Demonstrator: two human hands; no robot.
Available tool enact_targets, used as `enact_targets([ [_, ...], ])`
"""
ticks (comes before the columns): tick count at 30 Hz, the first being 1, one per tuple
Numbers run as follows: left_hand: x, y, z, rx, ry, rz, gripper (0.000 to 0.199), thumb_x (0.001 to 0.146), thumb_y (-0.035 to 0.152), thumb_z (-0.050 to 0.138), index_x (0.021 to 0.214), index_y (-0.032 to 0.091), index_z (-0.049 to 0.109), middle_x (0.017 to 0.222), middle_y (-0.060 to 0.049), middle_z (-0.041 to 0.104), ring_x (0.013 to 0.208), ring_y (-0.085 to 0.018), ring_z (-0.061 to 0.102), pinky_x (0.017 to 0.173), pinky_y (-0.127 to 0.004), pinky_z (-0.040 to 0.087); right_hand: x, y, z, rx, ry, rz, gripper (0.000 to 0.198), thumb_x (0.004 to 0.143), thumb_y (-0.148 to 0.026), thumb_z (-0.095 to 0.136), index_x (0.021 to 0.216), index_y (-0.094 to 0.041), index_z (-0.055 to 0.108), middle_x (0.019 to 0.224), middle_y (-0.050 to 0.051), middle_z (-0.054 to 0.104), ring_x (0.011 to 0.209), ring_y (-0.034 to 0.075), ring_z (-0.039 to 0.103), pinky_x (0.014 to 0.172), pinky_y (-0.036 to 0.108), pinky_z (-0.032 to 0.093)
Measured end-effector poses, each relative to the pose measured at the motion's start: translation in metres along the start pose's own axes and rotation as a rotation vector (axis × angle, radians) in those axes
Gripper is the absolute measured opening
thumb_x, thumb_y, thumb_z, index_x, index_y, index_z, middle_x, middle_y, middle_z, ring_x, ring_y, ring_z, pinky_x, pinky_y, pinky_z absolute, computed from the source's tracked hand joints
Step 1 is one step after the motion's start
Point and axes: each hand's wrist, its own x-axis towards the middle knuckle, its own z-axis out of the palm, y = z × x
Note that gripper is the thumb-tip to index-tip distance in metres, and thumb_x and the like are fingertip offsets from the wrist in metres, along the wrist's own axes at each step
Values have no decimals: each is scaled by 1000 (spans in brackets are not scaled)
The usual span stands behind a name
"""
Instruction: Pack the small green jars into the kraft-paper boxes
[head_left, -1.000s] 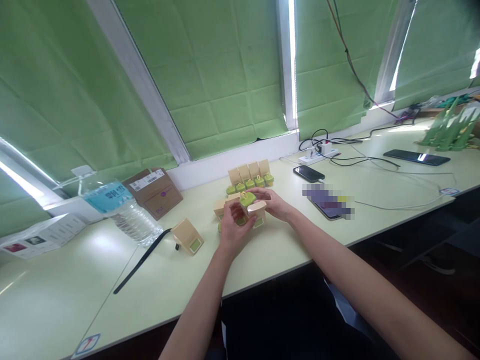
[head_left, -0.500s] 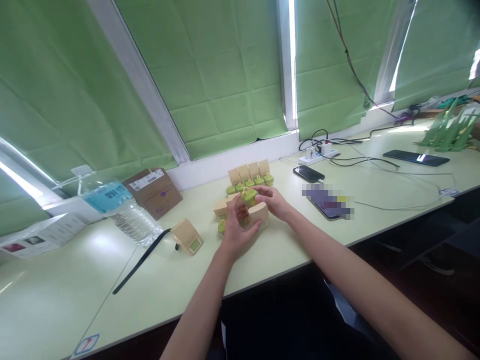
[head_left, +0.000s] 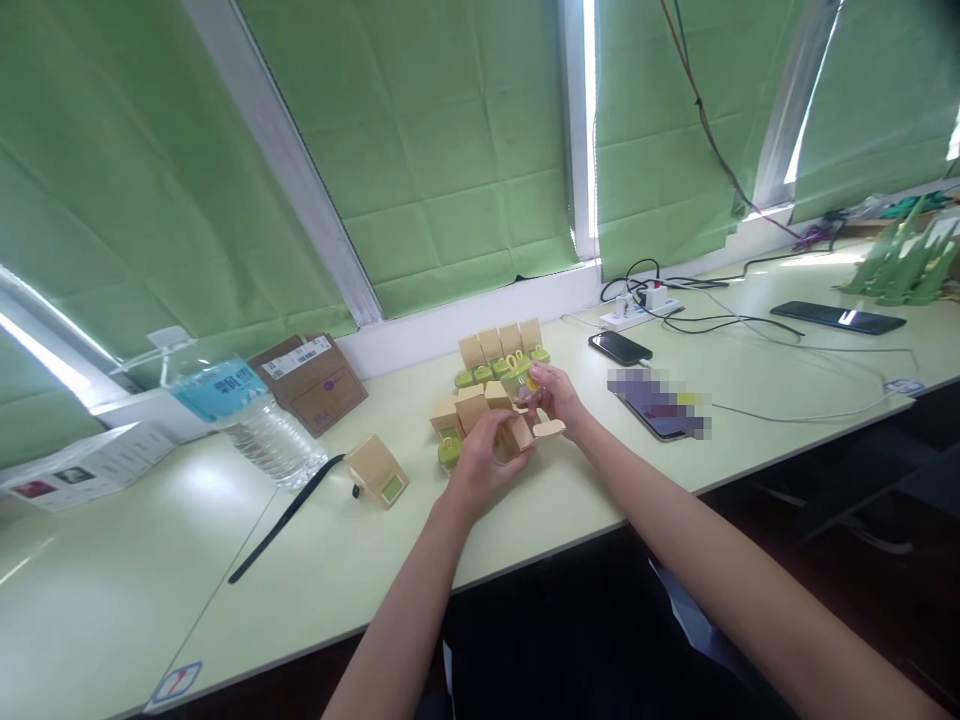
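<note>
My left hand (head_left: pixel 486 462) is closed around a small tan cardboard box (head_left: pixel 517 432), whose flap sticks out open to the right. My right hand (head_left: pixel 561 398) grips a small clear container with a green lid and a loop handle (head_left: pixel 517 376), held just above the box. Beside my left hand are several more tan boxes (head_left: pixel 445 416) and another green-lidded container (head_left: pixel 448 453). Behind them runs a row of open tan boxes (head_left: pixel 491 345) with green-lidded containers (head_left: pixel 481 376) in front. One more tan box (head_left: pixel 377 468) with a green window lies farther left.
A large water bottle (head_left: pixel 251 425) leans near a brown carton (head_left: pixel 315 385) and a black strap (head_left: pixel 285 522). To the right are a phone (head_left: pixel 620 348), a pixelated phone (head_left: pixel 656 403), a power strip (head_left: pixel 639 312) with cables, and another phone (head_left: pixel 838 318). White boxes (head_left: pixel 90 468) stand at left.
My right hand has lifted the green-lidded container slightly up and to the right, away from my left hand. The box in my left hand has turned, its flap now pointing right.
</note>
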Motion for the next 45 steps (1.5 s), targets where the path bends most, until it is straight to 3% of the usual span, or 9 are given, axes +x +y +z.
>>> enact_targets([
  [5, 2, 3, -2, 47, -7, 51, 45, 84, 28, 71, 125, 24, 53, 116, -8, 64, 107, -23, 63, 92, -39, 53, 1, 1, -5, -68, 78, -93, 42, 76, -58, 68, 90, -19, 65, 60, -5, 59, 35, 5, 41, 41, 23, 45],
  [8, 0, -1, 0, 37, 21, 4, 45, 81, 30, 73, 120, 23, 52, 111, -8, 64, 100, -22, 65, 89, -38, 54, -1, -3, -1, -150, 53, -112, 41, 76, -56, 69, 92, -18, 66, 59, -6, 54, 37, 5, 36, 43, 23, 42],
  [15, -3, -10, 2, -109, 92, -159, 51, 75, 34, 77, 116, 22, 49, 107, -7, 64, 96, -22, 66, 85, -38, 55, -5, -7, 2, -243, -90, -45, 45, 67, -46, 81, 99, -19, 67, 93, 3, 65, 70, 14, 60, 58, 24, 47],
  [21, -2, -11, 0, -276, 183, -225, 51, 74, 31, 79, 111, 23, 45, 106, -6, 62, 98, -19, 66, 88, -35, 53, -2, -5, -7, -329, -233, 17, 49, 69, -38, 83, 112, -20, 69, 102, 5, 68, 76, 14, 60, 66, 26, 48],
  [25, 0, -11, 0, -402, 215, -205, 50, 74, 29, 79, 110, 24, 44, 111, -7, 60, 107, -20, 64, 94, -36, 51, -1, -5, -9, -322, -305, 16, 51, 71, -35, 82, 118, -21, 69, 110, 7, 70, 99, 22, 64, 85, 35, 50],
  [29, 1, -11, 0, -477, 251, -226, 54, 73, 29, 81, 110, 25, 42, 118, -7, 58, 109, -20, 64, 96, -37, 50, -2, -4, -7, -301, -377, -23, 53, 68, -28, 83, 119, -23, 69, 124, 8, 67, 118, 25, 59, 103, 41, 43],
  [37, 2, -8, 1, -497, 251, -210, 52, 74, 31, 80, 110, 26, 42, 117, -7, 58, 110, -20, 63, 93, -35, 52, -2, 0, -4, -236, -375, 23, 48, 72, -29, 80, 118, -21, 68, 116, 8, 69, 108, 24, 62, 94, 38, 48],
  [45, 0, -11, -2, -374, 257, -236, 55, 74, 34, 80, 114, 25, 44, 117, -8, 60, 105, -20, 65, 95, -39, 54, -4, -1, -1, -181, -345, 42, 46, 69, -31, 82, 112, -22, 69, 115, 8, 69, 107, 24, 62, 90, 35, 49],
])
